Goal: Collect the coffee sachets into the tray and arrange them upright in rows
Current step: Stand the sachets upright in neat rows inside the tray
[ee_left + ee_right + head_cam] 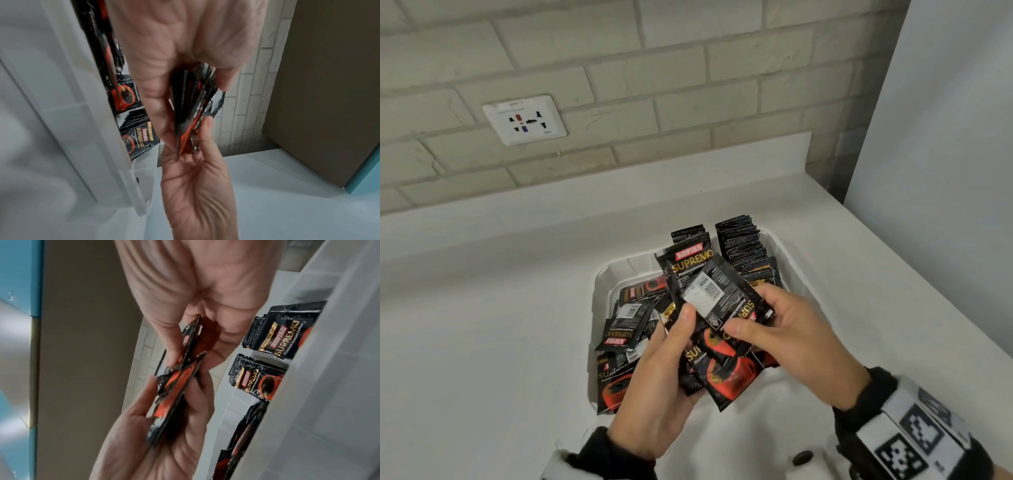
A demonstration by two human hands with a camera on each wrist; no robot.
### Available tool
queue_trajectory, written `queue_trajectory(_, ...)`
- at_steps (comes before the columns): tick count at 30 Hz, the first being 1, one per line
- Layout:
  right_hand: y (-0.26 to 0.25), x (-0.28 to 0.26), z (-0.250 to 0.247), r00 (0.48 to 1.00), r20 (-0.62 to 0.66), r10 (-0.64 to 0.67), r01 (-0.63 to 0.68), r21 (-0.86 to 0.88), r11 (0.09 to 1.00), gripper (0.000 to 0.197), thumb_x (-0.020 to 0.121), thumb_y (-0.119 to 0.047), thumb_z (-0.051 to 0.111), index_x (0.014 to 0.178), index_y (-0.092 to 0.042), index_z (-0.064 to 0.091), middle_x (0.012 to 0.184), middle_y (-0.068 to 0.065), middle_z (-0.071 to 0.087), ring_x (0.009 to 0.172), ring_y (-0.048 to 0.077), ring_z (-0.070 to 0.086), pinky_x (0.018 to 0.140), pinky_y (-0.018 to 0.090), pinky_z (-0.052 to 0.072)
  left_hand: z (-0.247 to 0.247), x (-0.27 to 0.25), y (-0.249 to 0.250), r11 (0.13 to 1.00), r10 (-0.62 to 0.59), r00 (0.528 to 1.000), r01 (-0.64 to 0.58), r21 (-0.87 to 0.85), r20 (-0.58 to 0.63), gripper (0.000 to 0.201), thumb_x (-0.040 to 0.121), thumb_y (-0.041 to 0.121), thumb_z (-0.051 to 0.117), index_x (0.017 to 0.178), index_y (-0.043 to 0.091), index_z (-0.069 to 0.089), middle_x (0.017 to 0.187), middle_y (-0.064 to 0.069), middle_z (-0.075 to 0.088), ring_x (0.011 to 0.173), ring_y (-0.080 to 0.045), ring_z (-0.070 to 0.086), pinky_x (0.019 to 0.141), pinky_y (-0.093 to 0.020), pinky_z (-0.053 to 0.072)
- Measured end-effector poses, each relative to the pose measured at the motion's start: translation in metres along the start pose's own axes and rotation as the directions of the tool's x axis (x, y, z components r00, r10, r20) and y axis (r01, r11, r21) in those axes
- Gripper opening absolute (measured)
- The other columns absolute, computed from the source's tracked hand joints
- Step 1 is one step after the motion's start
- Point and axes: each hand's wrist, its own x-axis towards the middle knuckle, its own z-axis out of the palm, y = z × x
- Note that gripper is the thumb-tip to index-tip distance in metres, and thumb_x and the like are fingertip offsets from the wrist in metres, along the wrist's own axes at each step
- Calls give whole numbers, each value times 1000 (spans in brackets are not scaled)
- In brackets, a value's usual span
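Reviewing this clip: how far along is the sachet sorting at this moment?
Partly done. Two upright rows already stand at the far end of the tray. In hand: the left hand and right hand together hold a bundle of sachets above the tray, faces mixed front and back. Left: a loose pile lies flat and jumbled in the tray's near-left part, not yet stood up.

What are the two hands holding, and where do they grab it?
Both the left hand and right hand pinch a bunch of coffee sachets, at its lower ends.

"KOPIKO SUPREMO" on sachets (690, 262) (subtitle seemingly "Premium Instant Coffee")
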Motion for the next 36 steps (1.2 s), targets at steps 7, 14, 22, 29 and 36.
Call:
queue_trajectory(7, 7, -1, 1, 995, 35, 95, -95, 17, 995, 20, 80, -19, 69, 99, -23, 66, 101, 0, 71, 96, 19, 66, 92, 49, 48, -6, 1, -6, 998, 25, 996, -19, 63, -82, 37, 71, 35, 55, 107, 27, 63, 97, 0, 74, 85, -18, 71, 66, -34, 52)
queue_trajectory(14, 8, -2, 1, 984, 105, 144, -154, 92, 984, 20, 89, -7, 55, 102, -20, 62, 101, 2, 70, 87, 11, 67, 71, 28, 55, -7, 2, -8, 981, 151, 978, -131, 141, -141, 26, 81, 24, 52, 106, 23, 62, 96, -1, 74, 85, -19, 71, 61, -30, 56)
queue_trajectory(22, -1, -1, -30, 980, -132, 151, -87, 398, 913, 24, 85, -6, 53, 108, -14, 54, 88, 12, 68, 59, 20, 65, 43, 24, 51, -17, 5, -2, 968, 201, 965, -170, 183, -167, 22, 89, 21, 47, 105, 24, 61, 91, 7, 74, 82, -11, 71, 68, -31, 55)
queue_trajectory(29, -13, 3, -48, 989, -141, 50, -38, 85, 996, 27, 76, -1, 65, 92, -20, 54, 75, -3, 71, 50, 22, 64, 39, 24, 49, -30, 3, 8, 966, 230, 944, -192, 174, -236, 22, 93, 22, 46, 108, 25, 61, 90, 7, 74, 74, -9, 71, 54, -26, 55)
queue_trajectory(36, -40, 17, -55, 999, 50, -13, 26, -264, 964, 27, 84, -3, 61, 89, -29, 70, 84, -3, 73, 66, 6, 64, 65, 15, 52, -45, -3, 21, 963, 258, 920, -221, 154, -296, 17, 93, 26, 47, 96, 21, 63, 82, 3, 75, 66, -11, 71, 44, -22, 52)
